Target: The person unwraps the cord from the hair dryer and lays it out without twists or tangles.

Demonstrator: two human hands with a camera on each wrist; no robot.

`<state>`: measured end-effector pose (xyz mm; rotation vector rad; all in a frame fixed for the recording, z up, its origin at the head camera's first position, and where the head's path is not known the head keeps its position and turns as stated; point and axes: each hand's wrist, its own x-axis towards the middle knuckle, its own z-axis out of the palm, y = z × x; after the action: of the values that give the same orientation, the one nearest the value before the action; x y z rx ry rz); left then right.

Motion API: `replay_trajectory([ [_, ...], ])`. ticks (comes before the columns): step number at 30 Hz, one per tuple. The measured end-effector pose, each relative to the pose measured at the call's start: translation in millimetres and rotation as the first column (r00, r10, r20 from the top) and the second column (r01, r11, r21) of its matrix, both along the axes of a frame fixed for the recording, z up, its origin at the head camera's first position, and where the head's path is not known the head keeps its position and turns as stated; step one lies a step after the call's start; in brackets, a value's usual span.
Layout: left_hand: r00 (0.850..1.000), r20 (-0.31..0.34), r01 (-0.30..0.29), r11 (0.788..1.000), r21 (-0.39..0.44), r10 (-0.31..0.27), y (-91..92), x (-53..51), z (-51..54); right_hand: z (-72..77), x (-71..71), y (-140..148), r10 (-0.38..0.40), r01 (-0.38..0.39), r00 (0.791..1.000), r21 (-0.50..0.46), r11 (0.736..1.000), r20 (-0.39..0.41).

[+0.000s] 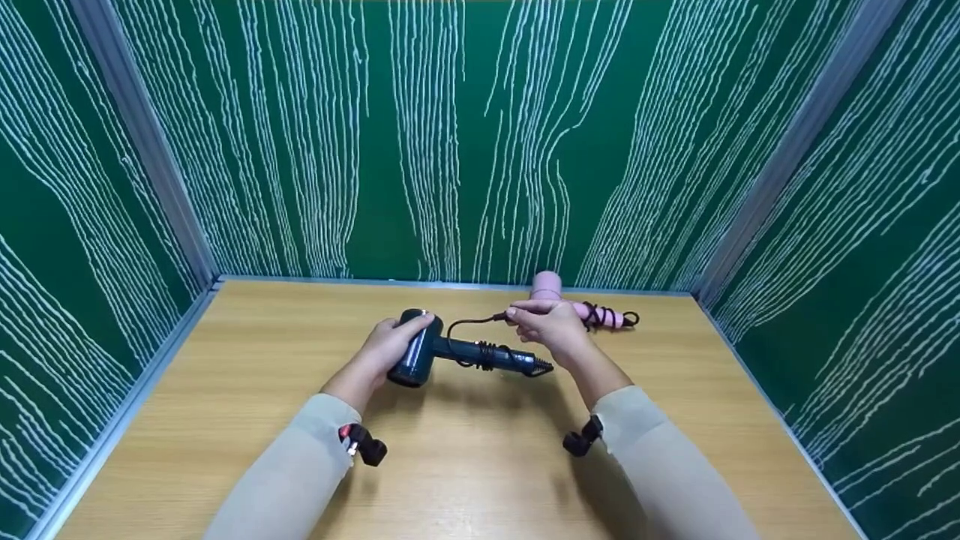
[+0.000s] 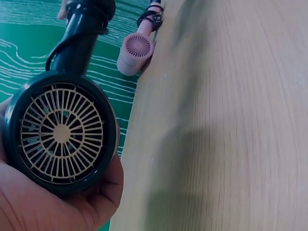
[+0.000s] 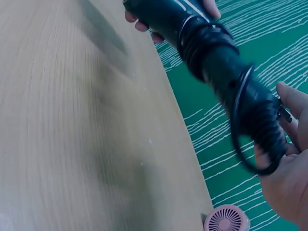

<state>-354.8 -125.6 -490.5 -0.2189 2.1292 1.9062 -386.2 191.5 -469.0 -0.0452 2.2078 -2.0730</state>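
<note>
A dark teal hair dryer (image 1: 415,361) is held above the table by my left hand (image 1: 382,346), which grips the barrel. In the left wrist view its round gold grille (image 2: 61,132) faces the camera. The handle (image 3: 226,72) points right, with the black cord (image 1: 486,355) wound around it in several turns. One loose end of the cord arcs upward to my right hand (image 1: 553,328), whose thumb and fingers pinch it near the plug. The plug itself is mostly hidden by the fingers.
A pink hair dryer (image 1: 546,285) lies behind my right hand near the table's back edge, its dark cord (image 1: 598,316) wrapped round the handle. Green walls (image 1: 375,150) with white wavy lines enclose the wooden table (image 1: 465,480) at the back and both sides.
</note>
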Motion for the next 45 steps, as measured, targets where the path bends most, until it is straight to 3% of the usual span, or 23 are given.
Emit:
replay_trajectory([
  [20, 0.995, 0.004, -0.097, 0.993, -0.068, 0.097, 7.3, 2.1, 1.4, 16.6, 13.1, -21, 0.045, -0.043, 0.998, 0.046, 0.998, -0.038],
  [28, 0.989, -0.03, -0.142, 0.99, -0.005, 0.142, 7.5, 1.4, 2.0, 22.8, 28.9, -30, 0.094, -0.087, 0.994, 0.107, 0.99, -0.058],
  [38, 0.984, -0.025, -0.176, 0.984, 0.002, 0.176, 4.9, -0.7, 2.7, 18.9, 35.9, -34, 0.144, -0.138, 0.988, 0.105, 0.985, -0.049],
  [45, 0.982, 0.013, -0.188, 0.982, -0.009, 0.188, -0.1, -0.4, 3.8, 10.3, 40.9, -35, 0.173, -0.169, 0.985, 0.097, 0.981, -0.03],
])
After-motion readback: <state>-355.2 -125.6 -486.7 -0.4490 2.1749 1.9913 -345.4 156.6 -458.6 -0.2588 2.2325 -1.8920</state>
